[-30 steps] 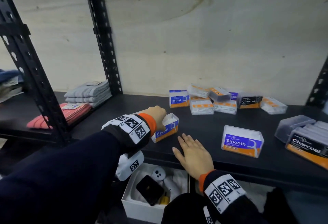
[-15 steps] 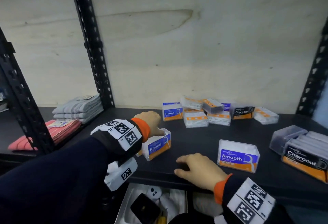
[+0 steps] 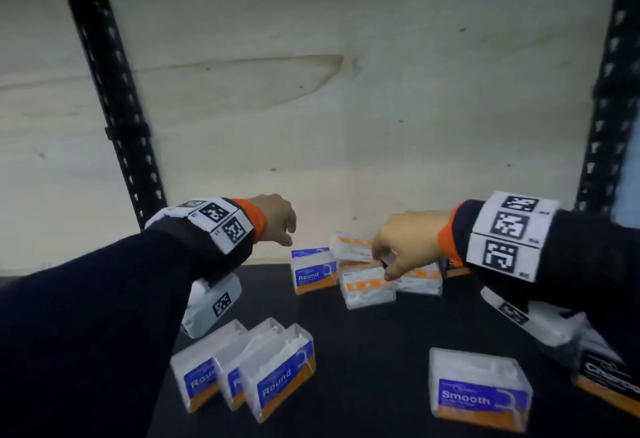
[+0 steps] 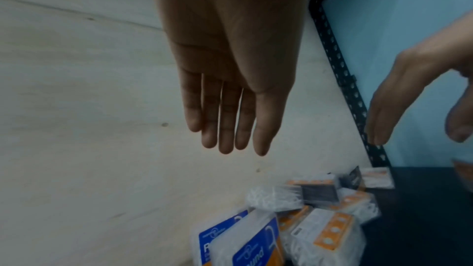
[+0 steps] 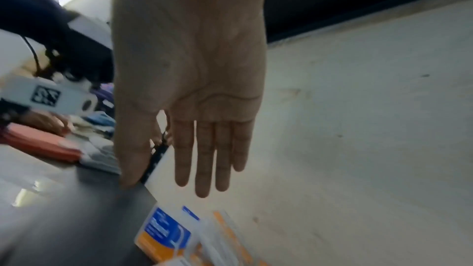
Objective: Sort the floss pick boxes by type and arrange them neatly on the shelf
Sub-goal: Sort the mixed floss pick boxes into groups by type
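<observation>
Three "Round" floss pick boxes (image 3: 263,375) stand in a row at the front left of the black shelf (image 3: 374,340). Another Round box (image 3: 313,273) stands upright by the back wall, next to a jumbled pile of boxes (image 3: 367,287). A "Smooth" box (image 3: 479,391) sits front right, and a "Charcoal" box (image 3: 606,380) lies at the right edge. My left hand (image 3: 287,233) hovers above the back Round box, fingers straight (image 4: 227,141), holding nothing. My right hand (image 3: 388,264) reaches over the pile, fingers extended (image 5: 202,179), also empty.
Black perforated uprights (image 3: 114,118) stand at the left and right (image 3: 609,91) of the bay, in front of a pale plywood back wall (image 3: 346,108). Folded cloths (image 5: 51,147) lie on the neighbouring shelf to the left.
My left hand has let go of the Round box at the front and risen toward the back. My right hand has left the shelf's front edge and reached to the back pile.
</observation>
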